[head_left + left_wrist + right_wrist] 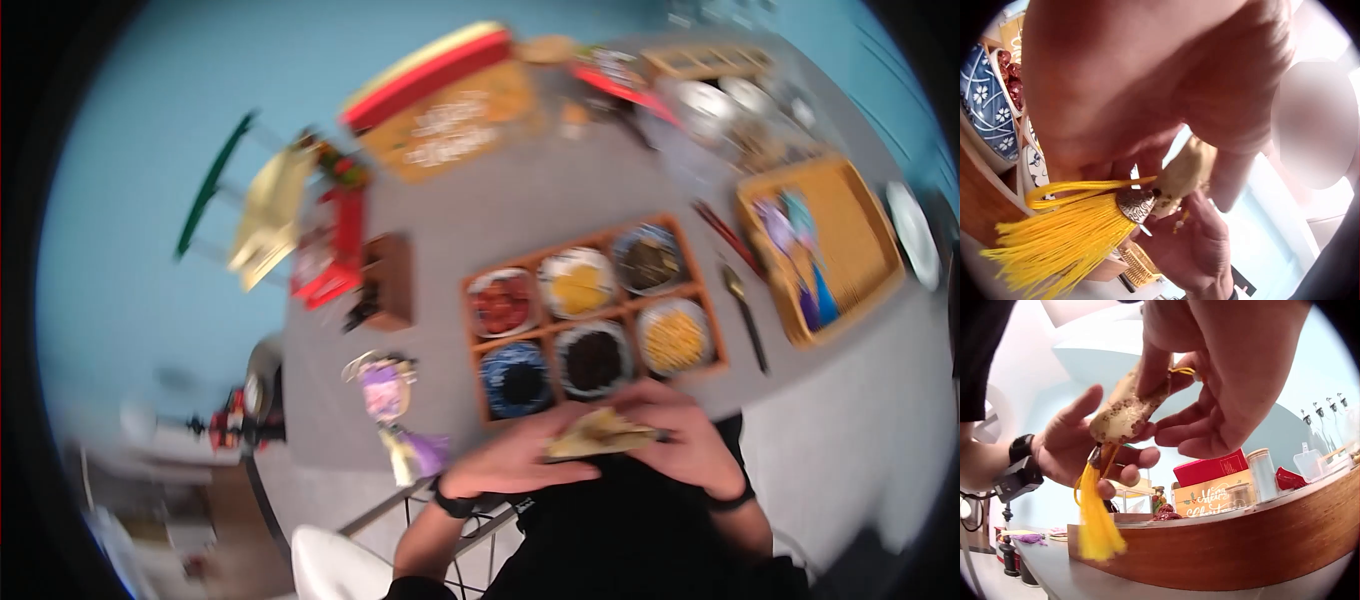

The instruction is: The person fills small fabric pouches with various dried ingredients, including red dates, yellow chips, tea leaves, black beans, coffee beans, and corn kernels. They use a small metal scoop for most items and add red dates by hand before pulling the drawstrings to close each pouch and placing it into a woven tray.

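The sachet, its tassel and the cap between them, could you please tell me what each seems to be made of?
Sachet: probably woven brocade cloth, pale gold with a small dotted pattern and a soft, plump shape.
Tassel: fine yellow thread, likely silk or synthetic, hanging in loose, slightly glossy strands.
Cap: seemingly metal, silvery and embossed with a scroll pattern; plated plastic cannot be ruled out.

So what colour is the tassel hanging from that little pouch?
Bright yellow. The long stringy tassel under the small beige patterned pouch shows best in the right wrist view.

Bright, even light; the fisheye head view is motion-blurred with dark corners, wrist views sharper.
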### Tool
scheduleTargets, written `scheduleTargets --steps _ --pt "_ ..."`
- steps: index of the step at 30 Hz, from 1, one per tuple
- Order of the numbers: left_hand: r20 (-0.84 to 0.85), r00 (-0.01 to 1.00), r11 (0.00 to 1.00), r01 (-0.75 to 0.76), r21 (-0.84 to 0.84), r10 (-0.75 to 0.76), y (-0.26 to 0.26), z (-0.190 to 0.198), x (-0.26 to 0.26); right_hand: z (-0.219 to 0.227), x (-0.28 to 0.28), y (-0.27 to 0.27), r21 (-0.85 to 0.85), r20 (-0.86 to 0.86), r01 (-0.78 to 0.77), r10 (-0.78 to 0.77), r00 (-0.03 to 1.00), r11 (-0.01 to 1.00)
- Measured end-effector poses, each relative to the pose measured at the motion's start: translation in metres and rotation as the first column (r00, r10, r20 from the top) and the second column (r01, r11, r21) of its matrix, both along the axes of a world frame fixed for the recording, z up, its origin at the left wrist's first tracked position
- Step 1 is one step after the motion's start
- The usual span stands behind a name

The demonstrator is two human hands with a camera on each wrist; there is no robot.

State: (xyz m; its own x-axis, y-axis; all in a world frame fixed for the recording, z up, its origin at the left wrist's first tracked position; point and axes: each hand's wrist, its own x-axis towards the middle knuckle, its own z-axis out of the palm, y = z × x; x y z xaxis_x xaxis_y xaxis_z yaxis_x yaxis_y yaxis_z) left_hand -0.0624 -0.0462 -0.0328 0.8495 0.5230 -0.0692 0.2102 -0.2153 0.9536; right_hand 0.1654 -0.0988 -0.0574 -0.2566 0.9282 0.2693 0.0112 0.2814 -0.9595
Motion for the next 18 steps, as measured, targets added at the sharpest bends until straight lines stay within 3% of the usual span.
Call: scheduleTargets --steps 2,6,8,10,12,14,15,17,18 --pt "-0.095 0.978 0.98 -0.19 -0.051 0.185 -0.016 0.001 0.003 0.001 -0.004 -0.006 -0.116 0.048 0.142 -0.137 0.989 0.983" --pt "0.001 0.895 0.895 -0.446 0.014 0.446 -0.037 -0.013 -0.011 0.001 -0.015 -0.006 -0.291 0.044 0.165 -0.159 0.986 0.943" --pt "0.105 0.692 0.697 -0.717 -0.015 0.714 -0.052 -0.017 -0.038 0.01 -0.013 -0.011 -0.381 -0.075 0.17 -0.214 0.974 0.909" --pt "0.075 0.488 0.49 -0.837 -0.243 0.87 -0.057 -0.003 -0.073 0.008 0.004 -0.017 -0.42 -0.094 0.211 -0.273 0.957 0.883" --pt "0.015 0.269 0.269 -0.96 -0.075 0.963 -0.054 0.001 -0.113 -0.001 0.024 -0.022 -0.38 -0.029 0.316 -0.353 0.935 0.869" --pt "0.019 0.128 0.117 -0.952 0.284 0.992 -0.045 -0.011 -0.157 -0.012 0.044 -0.027 -0.399 -0.015 0.399 -0.441 0.898 0.826" --pt "0.016 0.128 0.118 -0.954 0.277 0.992 -0.037 -0.012 -0.168 -0.017 0.052 -0.03 -0.399 -0.007 0.402 -0.441 0.897 0.824" --pt "-0.088 -0.099 -0.009 -0.711 0.703 0.991 -0.023 -0.016 -0.181 -0.024 0.068 -0.037 -0.423 -0.011 0.475 -0.528 0.849 0.772" --pt "-0.093 -0.097 -0.005 -0.716 0.698 0.991 -0.021 -0.025 -0.182 -0.025 0.073 -0.04 -0.423 -0.002 0.478 -0.529 0.849 0.77"
